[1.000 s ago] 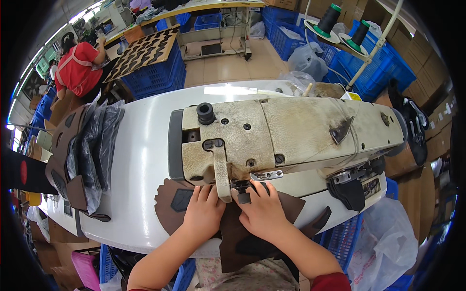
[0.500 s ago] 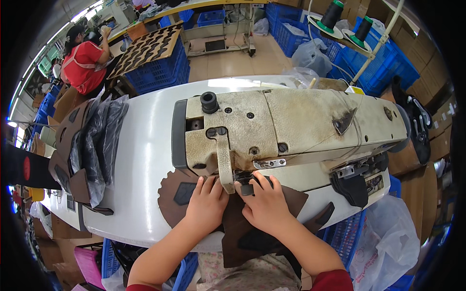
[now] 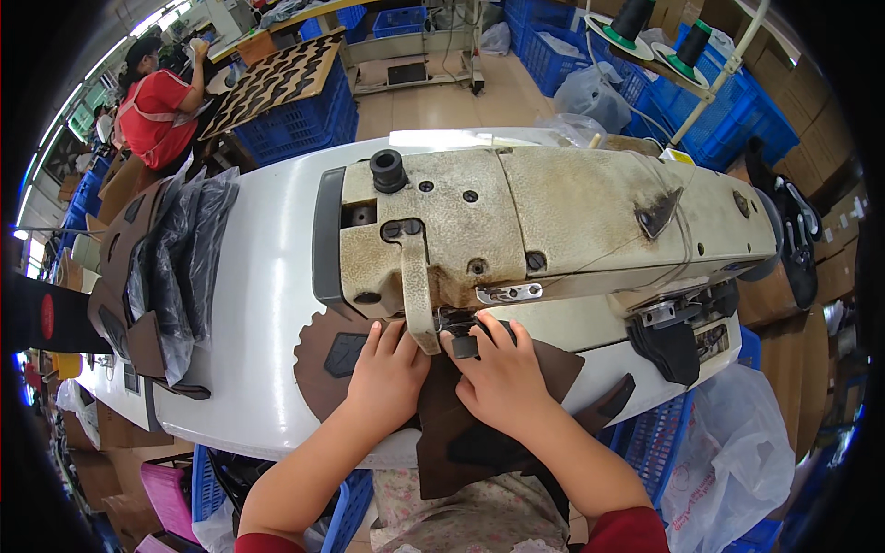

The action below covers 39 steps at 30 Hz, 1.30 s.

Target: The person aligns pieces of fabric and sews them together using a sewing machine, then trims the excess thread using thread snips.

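Flat brown leather-like pieces (image 3: pixel 444 405) with black patches lie on the white sewing machine table and droop over its front edge. My left hand (image 3: pixel 385 376) rests on them, left of the needle area, with its fingers stretched forward. To the right, my right hand (image 3: pixel 505 380) lies on the same material, fingers spread close to the presser foot. Above both hands is the worn cream sewing machine (image 3: pixel 590 217). Its curved metal lever (image 3: pixel 418 286) comes down between my hands. The needle tip and the spot being stitched are hidden by the machine head and fingers.
More brown pieces (image 3: pixel 115 267) and dark plastic-wrapped ones (image 3: pixel 198 258) are stacked at left. Thread cones (image 3: pixel 631 20) stand on a rack at far right. Blue crates (image 3: pixel 295 120) are around the table. A co-worker in red (image 3: pixel 157 120) sits at far left.
The whole view has shifted slightly, so the machine and table sit a little higher. My hands keep nearly the same place on the brown pieces beside the needle area.
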Tool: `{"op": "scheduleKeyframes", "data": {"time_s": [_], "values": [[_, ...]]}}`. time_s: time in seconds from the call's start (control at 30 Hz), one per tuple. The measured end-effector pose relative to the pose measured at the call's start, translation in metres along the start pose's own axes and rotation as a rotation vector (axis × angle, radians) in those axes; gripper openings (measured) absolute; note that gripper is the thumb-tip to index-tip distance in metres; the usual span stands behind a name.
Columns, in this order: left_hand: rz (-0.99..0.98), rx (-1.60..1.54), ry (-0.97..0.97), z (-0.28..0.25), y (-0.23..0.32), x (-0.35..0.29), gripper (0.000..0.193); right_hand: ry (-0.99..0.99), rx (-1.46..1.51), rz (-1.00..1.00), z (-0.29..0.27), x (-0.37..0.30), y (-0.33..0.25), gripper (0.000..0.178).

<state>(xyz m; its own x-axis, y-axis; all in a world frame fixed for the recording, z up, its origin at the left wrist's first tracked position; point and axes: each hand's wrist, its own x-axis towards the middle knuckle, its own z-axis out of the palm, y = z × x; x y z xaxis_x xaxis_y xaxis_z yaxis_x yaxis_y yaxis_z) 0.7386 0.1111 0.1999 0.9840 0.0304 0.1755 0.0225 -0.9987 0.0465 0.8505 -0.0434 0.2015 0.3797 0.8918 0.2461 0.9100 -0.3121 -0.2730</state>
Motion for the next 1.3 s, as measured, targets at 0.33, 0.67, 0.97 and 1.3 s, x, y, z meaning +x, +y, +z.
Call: {"op": "scheduleKeyframes", "data": {"time_s": [0.33, 0.67, 0.97, 1.3], "values": [[0.008, 0.010, 0.012, -0.001, -0.001, 0.001, 0.033, -0.010, -0.005, 0.003, 0.000, 0.000, 0.000, 0.052], [-0.031, -0.083, 0.020, 0.001, -0.006, -0.004, 0.040, -0.089, 0.142, -0.067, -0.016, -0.009, 0.011, 0.037], [-0.039, -0.107, 0.033, -0.002, -0.007, -0.003, 0.045, -0.065, 0.111, -0.074, -0.014, -0.008, 0.012, 0.036], [0.095, -0.174, -0.036, -0.024, -0.030, 0.009, 0.040, -0.150, 0.168, -0.096, -0.027, 0.003, 0.022, 0.045]]}}
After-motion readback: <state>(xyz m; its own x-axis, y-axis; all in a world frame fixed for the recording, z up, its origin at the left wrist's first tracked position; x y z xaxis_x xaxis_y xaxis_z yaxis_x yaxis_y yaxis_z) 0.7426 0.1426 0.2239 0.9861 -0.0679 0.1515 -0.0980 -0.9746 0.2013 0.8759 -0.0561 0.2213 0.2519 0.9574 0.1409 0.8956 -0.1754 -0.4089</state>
